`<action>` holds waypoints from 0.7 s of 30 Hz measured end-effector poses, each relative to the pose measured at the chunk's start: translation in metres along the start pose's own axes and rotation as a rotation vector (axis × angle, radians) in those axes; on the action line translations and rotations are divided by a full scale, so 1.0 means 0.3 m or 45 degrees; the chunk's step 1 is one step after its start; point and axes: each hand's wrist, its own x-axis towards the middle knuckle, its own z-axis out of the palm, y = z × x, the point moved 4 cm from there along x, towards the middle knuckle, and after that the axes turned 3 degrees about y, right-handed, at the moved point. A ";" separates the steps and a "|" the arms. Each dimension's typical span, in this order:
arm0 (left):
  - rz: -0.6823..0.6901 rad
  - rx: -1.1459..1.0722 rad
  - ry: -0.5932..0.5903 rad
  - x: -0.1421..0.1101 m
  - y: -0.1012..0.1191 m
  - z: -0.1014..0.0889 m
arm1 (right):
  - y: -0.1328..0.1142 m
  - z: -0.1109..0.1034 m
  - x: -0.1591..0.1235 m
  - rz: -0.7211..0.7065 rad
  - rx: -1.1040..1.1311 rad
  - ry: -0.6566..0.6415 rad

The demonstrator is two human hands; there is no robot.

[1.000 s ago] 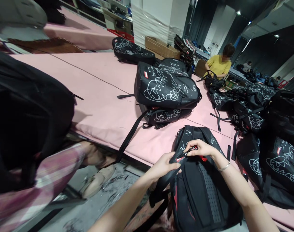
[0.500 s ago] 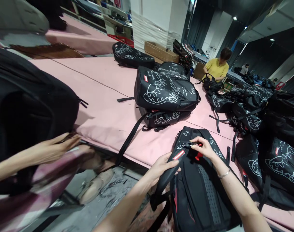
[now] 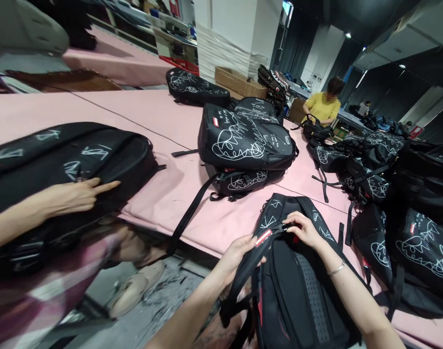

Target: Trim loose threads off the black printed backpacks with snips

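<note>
A black backpack [image 3: 279,286] leans at the table's front edge, its padded back panel facing me and white scribbles on its shoulder straps. My left hand [image 3: 239,257] is closed around one shoulder strap [image 3: 248,264], close to a red and white label [image 3: 264,238]. Beside that label, my right hand [image 3: 303,229] pinches a small dark piece [image 3: 287,226] at the strap; its kind is too small to tell. A bit of red [image 3: 296,238] shows just under the right fingers.
Black scribbled backpacks [image 3: 243,138] are stacked on the pink-covered table [image 3: 163,194]; more are heaped at right [image 3: 425,242]. At left, a co-worker's hand [image 3: 72,196] rests on another backpack [image 3: 108,165]. A person in yellow [image 3: 321,106] works farther back, near a cardboard box [image 3: 239,83].
My right hand has shifted slightly down along the strap, and less red shows beneath it. The co-worker's backpack at left now lies lower, with that person's hand on top.
</note>
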 end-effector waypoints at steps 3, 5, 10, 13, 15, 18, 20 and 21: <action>-0.001 -0.004 -0.012 0.001 -0.002 -0.001 | 0.000 0.009 0.018 -0.067 -0.043 -0.048; -0.003 -0.012 -0.014 0.001 -0.002 -0.002 | 0.006 0.014 0.025 -0.092 -0.051 -0.063; -0.010 -0.016 -0.039 0.002 0.001 -0.003 | 0.018 0.030 0.037 -0.125 -0.032 -0.120; -0.013 -0.018 -0.035 0.004 0.001 -0.003 | 0.014 0.037 0.050 -0.141 -0.036 -0.163; -0.021 -0.014 -0.033 0.006 0.001 -0.002 | 0.006 0.043 0.059 -0.150 -0.040 -0.203; -0.040 0.001 -0.035 0.010 0.002 0.001 | -0.014 0.056 0.071 -0.170 -0.039 -0.274; -0.049 0.009 -0.034 0.011 0.004 0.004 | -0.033 0.065 0.075 -0.203 -0.041 -0.322; -0.052 0.011 -0.033 0.012 0.005 0.006 | -0.043 0.068 0.077 -0.224 -0.042 -0.336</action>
